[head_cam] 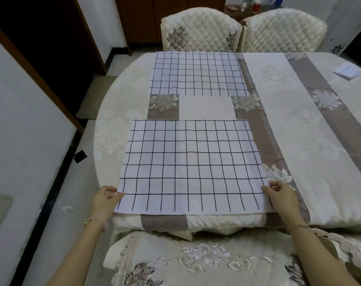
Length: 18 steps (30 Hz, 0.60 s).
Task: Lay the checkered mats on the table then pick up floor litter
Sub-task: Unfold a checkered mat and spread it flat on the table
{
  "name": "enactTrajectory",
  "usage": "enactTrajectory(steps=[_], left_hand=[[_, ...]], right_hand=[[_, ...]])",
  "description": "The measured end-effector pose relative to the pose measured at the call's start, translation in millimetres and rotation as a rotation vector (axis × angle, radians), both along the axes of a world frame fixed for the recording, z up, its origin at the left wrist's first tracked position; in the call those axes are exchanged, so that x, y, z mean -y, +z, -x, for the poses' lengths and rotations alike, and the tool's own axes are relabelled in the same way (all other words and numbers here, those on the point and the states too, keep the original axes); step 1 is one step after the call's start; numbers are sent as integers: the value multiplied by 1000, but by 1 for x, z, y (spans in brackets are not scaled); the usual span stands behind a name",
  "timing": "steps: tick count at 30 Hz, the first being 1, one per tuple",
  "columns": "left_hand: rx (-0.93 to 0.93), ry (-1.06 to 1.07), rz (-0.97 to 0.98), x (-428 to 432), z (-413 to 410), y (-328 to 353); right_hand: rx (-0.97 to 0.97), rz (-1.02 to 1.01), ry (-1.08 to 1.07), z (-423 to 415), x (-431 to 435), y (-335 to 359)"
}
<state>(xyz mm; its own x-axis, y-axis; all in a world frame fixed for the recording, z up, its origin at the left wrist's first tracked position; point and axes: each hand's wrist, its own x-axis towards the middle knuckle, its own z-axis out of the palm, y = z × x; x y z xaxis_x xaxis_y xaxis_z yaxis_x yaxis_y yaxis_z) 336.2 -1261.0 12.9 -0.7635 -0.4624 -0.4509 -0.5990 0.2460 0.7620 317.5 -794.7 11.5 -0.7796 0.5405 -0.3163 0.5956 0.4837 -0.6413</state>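
Left hand (pixel 106 200) reaches forward, palm down, fingers pinched closed on near-left corner of near checkered mat (pixel 190 164). Right hand (pixel 280 196) mirrors it, fingers closed on near-right corner. Both forearms extended over near chair (pixel 196 261). Near checkered mat lies flat at near edge of counter (pixel 299 131). Far checkered mat (pixel 197 74) lies flat at far edge, apart from first. Checkered mats: two. Far chairs: two. Folded white cloth (pixel 347 71) at far right. Black scrap (pixel 80 156) and white scrap (pixel 67 209) on floor, left.
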Motion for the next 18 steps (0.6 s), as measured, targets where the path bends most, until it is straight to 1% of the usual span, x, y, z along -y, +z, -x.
enactTrajectory(steps=[2,4,6,8,10,12,14,18], left_hand=[[24,-73,156,-3,0,0],[26,-179,410,-6,-1,1],[-92,-303,616,-8,2,2],[-231,-450,676,-12,13,4],[-260,-627,678,-17,30,3],[-203,-782,657,-23,48,0],[-106,-883,672,-26,63,-7],[27,-977,775,-19,80,-19]], right_hand=[[-14,-39,12,0,1,2],[-45,-77,24,-1,5,6],[-96,-229,103,-1,9,9],[-155,-388,251,-2,15,11],[-143,-424,450,-3,21,9],[-42,-395,591,-6,24,5],[53,-373,641,-11,22,2],[140,-338,708,-14,16,-1]])
